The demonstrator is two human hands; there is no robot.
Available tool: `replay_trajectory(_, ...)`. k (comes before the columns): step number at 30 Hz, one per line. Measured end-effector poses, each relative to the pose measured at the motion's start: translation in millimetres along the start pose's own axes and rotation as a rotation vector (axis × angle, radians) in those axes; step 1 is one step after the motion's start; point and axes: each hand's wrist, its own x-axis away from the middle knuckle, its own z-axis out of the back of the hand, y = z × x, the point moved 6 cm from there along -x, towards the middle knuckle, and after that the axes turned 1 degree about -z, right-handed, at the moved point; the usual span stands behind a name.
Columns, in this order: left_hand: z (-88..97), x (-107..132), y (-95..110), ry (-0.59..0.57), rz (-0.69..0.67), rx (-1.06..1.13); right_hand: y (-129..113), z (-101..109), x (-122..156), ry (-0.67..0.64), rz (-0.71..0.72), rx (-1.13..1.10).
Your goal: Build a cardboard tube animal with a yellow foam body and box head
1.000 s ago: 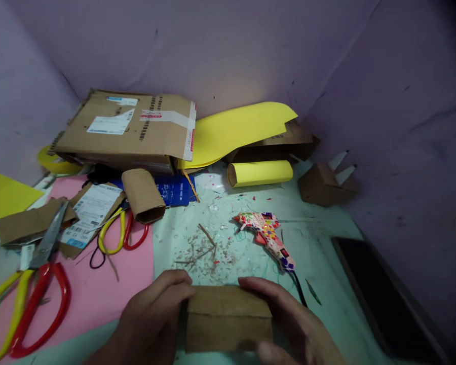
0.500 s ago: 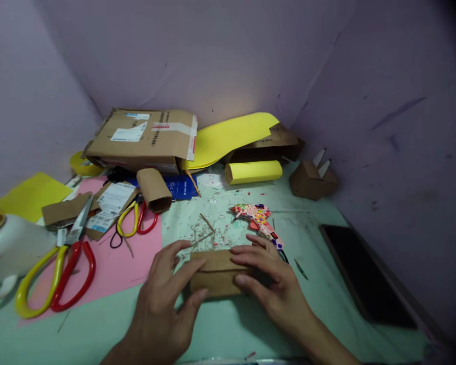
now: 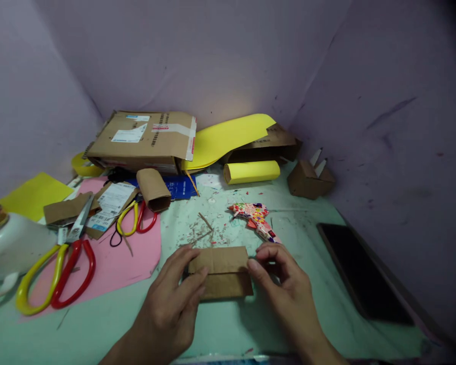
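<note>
A piece of folded brown cardboard (image 3: pixel 220 261) lies on the table in front of me, with a crease running along its length. My left hand (image 3: pixel 177 299) grips its left end, thumb on the near side and fingers round the far side. At the right edge, my right hand (image 3: pixel 285 279) has its thumb and curled fingers closed on the cardboard's corner; the fingertips are partly hidden. Just beyond lies a flower-patterned glue gun (image 3: pixel 254 218), its nozzle pointing left. Thin cardboard scraps (image 3: pixel 205 230) are scattered beside it.
Large scissors (image 3: pixel 63 263) rest on pink paper (image 3: pixel 125 263) beside a white teapot-like vessel (image 3: pixel 17 248). Smaller scissors (image 3: pixel 137 218) and a cardboard tube (image 3: pixel 153 188) lie behind. A yellow roll (image 3: pixel 253 172), cardboard boxes (image 3: pixel 140 139) and a small cardboard block (image 3: pixel 310 180) stand farther back. A phone (image 3: pixel 361 271) lies right.
My right hand has slid rightward from the top of the cardboard to its right edge, uncovering more of it. The upper flap now looks flatter and wider. My left hand stays at the left end.
</note>
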Motion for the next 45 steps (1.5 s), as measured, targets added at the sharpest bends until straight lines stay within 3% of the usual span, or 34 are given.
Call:
replay_trajectory(3,1.2,0,1,0.014,-0.007,0.011,13,-8,-1,-0.206,-0.307,-0.122)
replay_trajectory(7,1.4,1,1,0.024,0.0,0.015,18,-25,0,-0.419,-0.461,-0.134)
replay_trajectory(10,2.9,-1,2,0.007,0.034,0.019,22,-34,2,-0.456,-0.577,-0.206)
replay_trajectory(12,8.8,-4,-4,0.013,0.146,0.024,21,-36,5,-0.455,-0.651,-0.318)
replay_trajectory(14,21.6,-5,-18,0.102,0.391,0.078,19,-35,6,-0.433,-0.699,-0.426)
replay_trajectory(16,27.9,1,-37,0.159,0.738,0.25,16,-33,5,-0.406,-0.698,-0.491)
replay_trajectory(18,18.2,7,-48,0.08,1.039,0.52,14,-32,3,-0.389,-0.662,-0.496)
replay_trajectory(19,10.0,8,-48,-0.001,1.127,0.642,14,-33,2,-0.388,-0.64,-0.482)
replay_trajectory(21,-4.3,7,-45,-0.133,1.201,0.788,15,-34,1,-0.404,-0.589,-0.436)
replay_trajectory(23,-14.5,6,-43,-0.205,1.233,0.795,15,-37,-1,-0.436,-0.532,-0.389)
replay_trajectory(29,-29.5,12,-41,-0.292,1.351,0.753,21,-33,-4,-0.437,-0.462,-0.168)
replay_trajectory(34,-27.6,9,-41,-0.292,1.349,0.672,34,-40,-2,-0.459,-0.532,-0.228)
replay_trajectory(36,-27.0,8,-40,-0.286,1.348,0.642,35,-39,0,-0.402,-0.492,-0.219)
replay_trajectory(39,-22.8,4,-42,-0.277,1.311,0.594,23,-19,-3,-0.128,-0.256,-0.046)
replay_trajectory(41,-18.5,-5,-40,-0.339,1.207,0.581,3,-7,-5,-0.028,-0.022,0.083)
replay_trajectory(43,-13.9,-22,-34,-0.449,1.029,0.607,-17,-8,-11,-0.146,0.159,0.113)
replay_trajectory(45,-9.6,-39,-23,-0.577,0.838,0.651,-30,-19,-17,-0.426,0.211,0.068)
